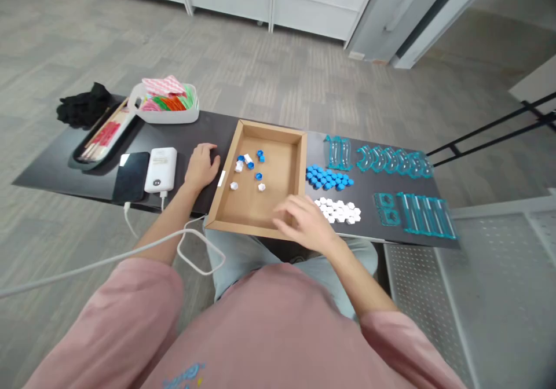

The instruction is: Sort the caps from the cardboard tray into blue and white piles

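Observation:
A shallow cardboard tray lies on the black table, with several small blue and white hexagonal pieces loose inside. My left hand rests on the table by the tray's left wall, fingers curled and nothing visible in them. My right hand hovers over the tray's near right corner, blurred by motion, fingers partly bent. Right of the tray lie a cluster of blue hexagons and a cluster of white hexagons.
Teal clear plastic parts and strips lie at the right. At the left are a white power bank, a dark phone, a white cable, a white bin of coloured packets, a narrow tray of sticks and black cloth.

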`<action>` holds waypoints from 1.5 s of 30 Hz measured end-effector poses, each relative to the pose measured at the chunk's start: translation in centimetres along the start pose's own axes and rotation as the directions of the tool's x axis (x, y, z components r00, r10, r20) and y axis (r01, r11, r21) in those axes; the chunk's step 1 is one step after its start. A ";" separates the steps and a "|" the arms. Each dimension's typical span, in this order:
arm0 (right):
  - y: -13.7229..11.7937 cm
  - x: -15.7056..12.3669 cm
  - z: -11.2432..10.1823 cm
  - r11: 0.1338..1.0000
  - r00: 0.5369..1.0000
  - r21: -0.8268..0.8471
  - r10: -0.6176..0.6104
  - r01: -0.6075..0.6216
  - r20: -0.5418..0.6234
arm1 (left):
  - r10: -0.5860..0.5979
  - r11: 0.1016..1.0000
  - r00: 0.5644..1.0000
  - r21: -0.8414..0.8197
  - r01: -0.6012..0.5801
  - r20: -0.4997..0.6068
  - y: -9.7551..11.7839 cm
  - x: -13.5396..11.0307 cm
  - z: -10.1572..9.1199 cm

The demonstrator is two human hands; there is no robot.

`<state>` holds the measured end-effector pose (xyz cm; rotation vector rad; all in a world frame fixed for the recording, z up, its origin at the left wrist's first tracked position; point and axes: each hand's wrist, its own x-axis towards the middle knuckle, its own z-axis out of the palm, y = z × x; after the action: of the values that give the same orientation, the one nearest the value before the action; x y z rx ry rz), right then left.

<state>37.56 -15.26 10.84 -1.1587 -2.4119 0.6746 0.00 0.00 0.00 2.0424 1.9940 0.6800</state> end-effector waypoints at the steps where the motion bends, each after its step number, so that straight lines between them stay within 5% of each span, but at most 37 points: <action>1: 0.2 2.0 0.2 0.997 0.998 -0.072 0.010 -0.005 0.062 | -0.007 1.000 1.000 0.011 0.007 0.009 0.2 0.0 0.0; 7: 0.6 10.2 3.2 0.927 0.949 -0.372 0.152 -0.041 0.275 | -0.038 0.998 0.998 0.042 0.036 0.042 1.3 -0.2 -0.4; 14: 0.6 11.1 3.9 0.944 0.954 -0.317 0.170 -0.087 0.246 | -0.083 0.991 0.993 0.107 0.074 0.083 2.4 -0.3 -1.2; 19: 1.5 5.6 0.7 1.000 1.000 0.001 -0.008 0.008 -0.015 | -0.104 0.987 0.987 0.131 0.088 0.121 2.9 -0.3 -1.8; 22: 3.1 -0.9 -1.6 0.994 0.963 0.085 0.087 -0.067 -0.254 | -0.117 0.982 0.984 0.162 0.094 0.133 3.1 -0.3 -1.9; 26: 6.4 -10.5 -2.4 0.923 0.778 0.160 0.382 -0.350 -0.498 | -0.133 0.978 0.983 0.177 0.110 0.123 3.1 -0.1 -1.8; 31: 9.3 -19.2 -0.6 0.761 0.506 0.314 0.623 -0.567 -0.597 | -0.153 0.968 0.983 0.217 0.128 0.102 3.7 -0.2 -1.9; 35: 10.7 -21.1 0.7 0.694 0.424 0.378 0.692 -0.612 -0.584 | -0.189 0.952 0.974 0.265 0.151 0.123 4.9 -0.4 -2.5; 45: 14.5 -19.3 1.4 0.712 0.478 0.422 0.695 -0.561 -0.537 | -0.205 0.944 0.970 0.290 0.159 0.134 5.1 -0.6 -2.7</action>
<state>57.11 -23.11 -1.05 -1.8436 -1.2344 0.5259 3.31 -1.40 4.53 1.9450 2.2473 0.1971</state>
